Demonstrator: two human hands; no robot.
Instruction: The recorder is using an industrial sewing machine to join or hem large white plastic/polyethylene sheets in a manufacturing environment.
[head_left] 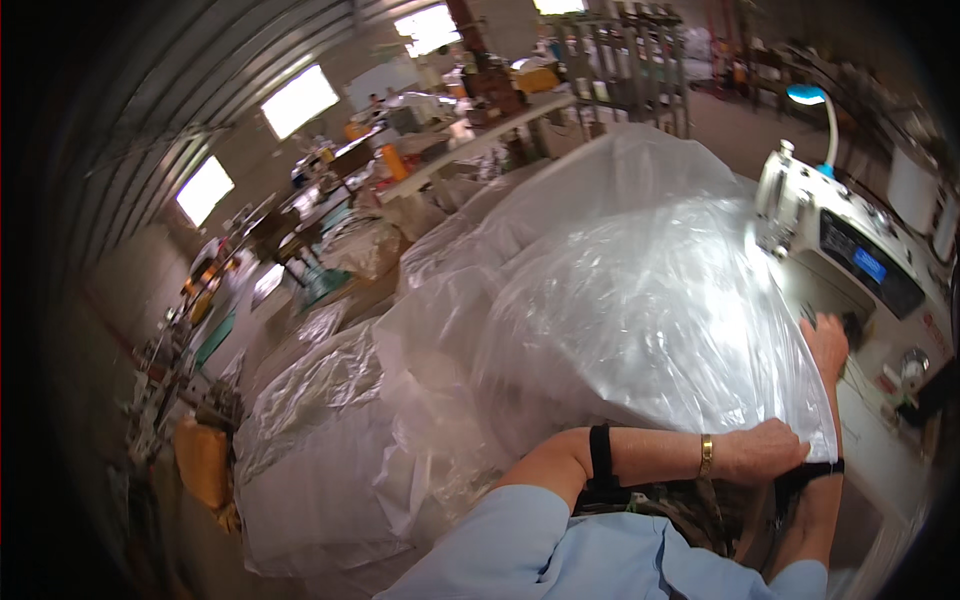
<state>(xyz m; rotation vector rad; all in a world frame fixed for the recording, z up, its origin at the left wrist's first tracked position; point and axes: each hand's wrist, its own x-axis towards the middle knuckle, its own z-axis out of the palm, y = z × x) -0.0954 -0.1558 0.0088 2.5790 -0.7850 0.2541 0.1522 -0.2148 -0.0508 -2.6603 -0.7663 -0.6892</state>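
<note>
A large sheet of clear plastic film (640, 300) billows across the middle of the view, shiny and wrinkled. Its near right edge is gathered in my left hand (765, 449), whose fingers are closed on it. My right hand (826, 348) reaches farther forward, on the bed of a white sewing machine (880, 250). Its fingers are curled beside a small dark item, and what they hold is too small to make out. Part of my right forearm lies behind the film and my left hand. The machine has a lit blue display (869, 265).
A blue-headed lamp (806, 95) on a bent neck stands over the machine. White bundled material (320, 480) under film heaps up at the left, beside an orange-yellow padded item (202, 465). Cluttered worktables (480, 135) and a metal rack (625, 75) stand behind.
</note>
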